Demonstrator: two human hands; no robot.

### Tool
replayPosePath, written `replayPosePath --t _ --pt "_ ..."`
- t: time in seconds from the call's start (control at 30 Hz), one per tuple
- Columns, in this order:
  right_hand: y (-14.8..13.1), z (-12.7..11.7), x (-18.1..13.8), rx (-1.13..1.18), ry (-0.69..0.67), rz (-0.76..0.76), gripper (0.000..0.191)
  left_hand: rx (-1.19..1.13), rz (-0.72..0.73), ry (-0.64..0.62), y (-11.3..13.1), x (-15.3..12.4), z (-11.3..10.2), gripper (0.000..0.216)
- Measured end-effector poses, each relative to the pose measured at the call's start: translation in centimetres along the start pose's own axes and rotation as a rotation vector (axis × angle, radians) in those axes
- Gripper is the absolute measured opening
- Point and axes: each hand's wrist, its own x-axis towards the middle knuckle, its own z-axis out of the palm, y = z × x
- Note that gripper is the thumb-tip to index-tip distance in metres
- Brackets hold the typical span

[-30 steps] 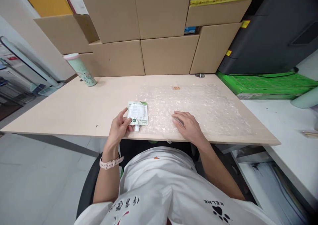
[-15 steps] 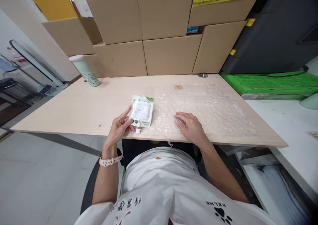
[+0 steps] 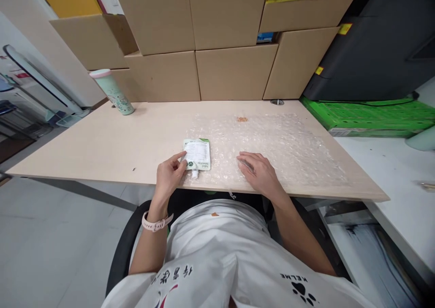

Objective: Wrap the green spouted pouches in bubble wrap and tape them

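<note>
— What are the two hands doing?

— The left hand (image 3: 171, 174) pinches the near left corner of a small white and green pouch (image 3: 197, 154) between thumb and fingers. The right hand (image 3: 258, 172) is released. It lies flat, palm down, on a sheet of bubble wrap (image 3: 292, 149).

— And where exactly is the pouch?

— It lies flat on the left edge of the bubble wrap, near the front edge of the tabletop (image 3: 102, 145). Its little cap points toward the person and the printed side is up. The right hand is near it, but apart.

— What else is around?

— A green cup (image 3: 112, 92) with a pink lid stands at the back left of the tabletop. Cardboard boxes (image 3: 231, 72) are stacked along the back. A small brown crumb (image 3: 242, 119) lies on the far part of the bubble wrap. To the right there is a green crate (image 3: 374, 115). The left wrist wears a pale watch (image 3: 156, 223).
</note>
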Motion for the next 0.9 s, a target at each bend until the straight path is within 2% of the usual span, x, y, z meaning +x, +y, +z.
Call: replayPosePath --t 0.17,0.23,0.4,0.5,0.67,0.8,0.9 --pt "-0.9 -0.1 0.0 -0.065 0.025 -0.005 0.028 0.054 -0.014 0.273 -0.7 0.1 -0.1 0.037" --pt "-2.4 0.0 0.2 -0.092 0.033 -0.035 0.029 0.085 -0.025 0.298 -0.8 0.5 -0.1 0.036" --pt "-7.5 1.4 1.7 0.032 -0.144 -0.236 0.031 0.212 0.007 0.218 -0.6 1.1 0.0 0.032" --pt "-9.4 3.0 2.7 0.053 -0.232 -0.293 0.030 0.257 0.044 0.198 -0.2 1.3 -0.1 0.033" --pt "-9.7 4.5 3.5 0.089 -0.298 -0.255 0.029 0.232 0.020 0.084 0.3 2.4 -0.8 0.042" --pt "-9.4 4.2 3.8 0.178 -0.374 -0.232 0.026 0.129 -0.033 -0.073 0.1 3.3 -1.9 0.051" --pt "-9.5 3.8 3.9 0.240 -0.427 -0.210 0.024 0.106 -0.047 -0.142 -0.2 3.4 -2.3 0.055"
